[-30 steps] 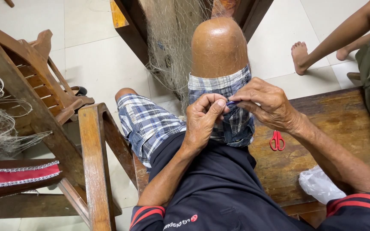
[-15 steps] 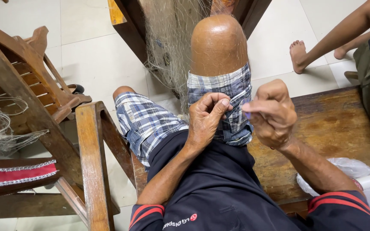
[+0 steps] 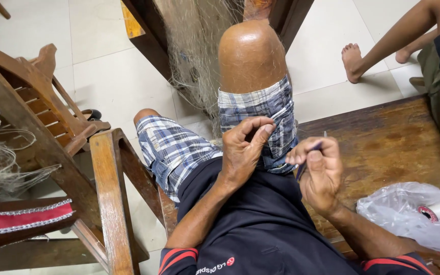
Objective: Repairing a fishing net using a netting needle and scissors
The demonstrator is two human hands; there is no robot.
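While the left hand [image 3: 243, 150] keeps pinching fine net thread [image 3: 276, 121] over the checked shorts [image 3: 179, 147], the right hand [image 3: 319, 170] has dropped lower and turned, fingers pressed together on a thin dark needle [image 3: 306, 158]. The fishing net [image 3: 197, 51] hangs beyond the raised knee. A plastic bag [image 3: 408, 209] now shows more fully on the wooden bench [image 3: 393, 147]; pale tiles [image 3: 113, 81] and a wooden chair [image 3: 52, 127] lie left.
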